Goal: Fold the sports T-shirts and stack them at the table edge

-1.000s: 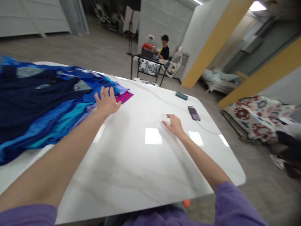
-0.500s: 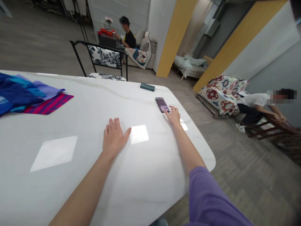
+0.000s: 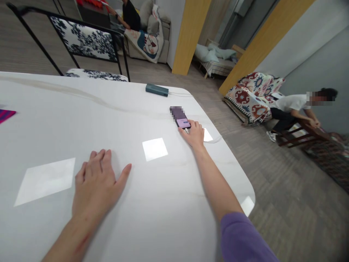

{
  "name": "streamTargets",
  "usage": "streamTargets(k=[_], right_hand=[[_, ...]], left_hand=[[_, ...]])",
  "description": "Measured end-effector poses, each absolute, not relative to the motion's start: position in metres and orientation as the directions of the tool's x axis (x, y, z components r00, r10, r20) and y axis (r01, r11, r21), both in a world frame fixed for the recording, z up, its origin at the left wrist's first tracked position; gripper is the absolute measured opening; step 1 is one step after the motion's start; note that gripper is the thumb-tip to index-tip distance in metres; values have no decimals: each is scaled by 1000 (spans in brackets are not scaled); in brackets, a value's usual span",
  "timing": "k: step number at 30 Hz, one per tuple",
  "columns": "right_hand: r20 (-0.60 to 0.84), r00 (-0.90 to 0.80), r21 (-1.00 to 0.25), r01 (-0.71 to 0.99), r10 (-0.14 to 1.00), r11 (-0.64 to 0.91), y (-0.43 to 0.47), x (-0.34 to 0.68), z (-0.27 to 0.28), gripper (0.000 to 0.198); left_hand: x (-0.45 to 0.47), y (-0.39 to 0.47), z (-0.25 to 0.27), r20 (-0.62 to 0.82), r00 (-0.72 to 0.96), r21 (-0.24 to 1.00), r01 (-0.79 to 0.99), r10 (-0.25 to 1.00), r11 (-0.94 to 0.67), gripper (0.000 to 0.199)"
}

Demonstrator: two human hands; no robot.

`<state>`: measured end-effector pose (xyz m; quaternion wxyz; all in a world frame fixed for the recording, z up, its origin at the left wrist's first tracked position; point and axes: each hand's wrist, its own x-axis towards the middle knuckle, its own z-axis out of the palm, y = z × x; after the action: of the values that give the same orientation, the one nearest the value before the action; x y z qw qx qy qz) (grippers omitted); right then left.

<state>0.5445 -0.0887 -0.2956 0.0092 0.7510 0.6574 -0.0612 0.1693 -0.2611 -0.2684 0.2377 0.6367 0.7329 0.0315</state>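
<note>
One phone point(image 3: 183, 122) lies on the white tabletop point(image 3: 152, 193), just right of centre in the upper half of the frame, its screen lit at the lower end. My right hand point(image 3: 194, 133) is at that lower end, fingers partly curled, thumb beside the white plug point(image 3: 187, 130); I cannot tell whether it grips phone or plug. A pale cable point(image 3: 215, 141) shows to the right of this hand. My left hand point(image 3: 96, 183), lower left, is palm down, fingers extended, thumb spread, holding nothing. A dark green block point(image 3: 157, 90) lies beyond the phone, near the tabletop's far edge.
</note>
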Motion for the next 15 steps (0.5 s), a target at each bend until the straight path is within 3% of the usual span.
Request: streamTargets(k=[15], right_hand=[[-84,117,-87,988,990,-124,-89,543,-295,63]], left_hand=[[166,-261,-266,-315,-52,343,925,948,164,94]])
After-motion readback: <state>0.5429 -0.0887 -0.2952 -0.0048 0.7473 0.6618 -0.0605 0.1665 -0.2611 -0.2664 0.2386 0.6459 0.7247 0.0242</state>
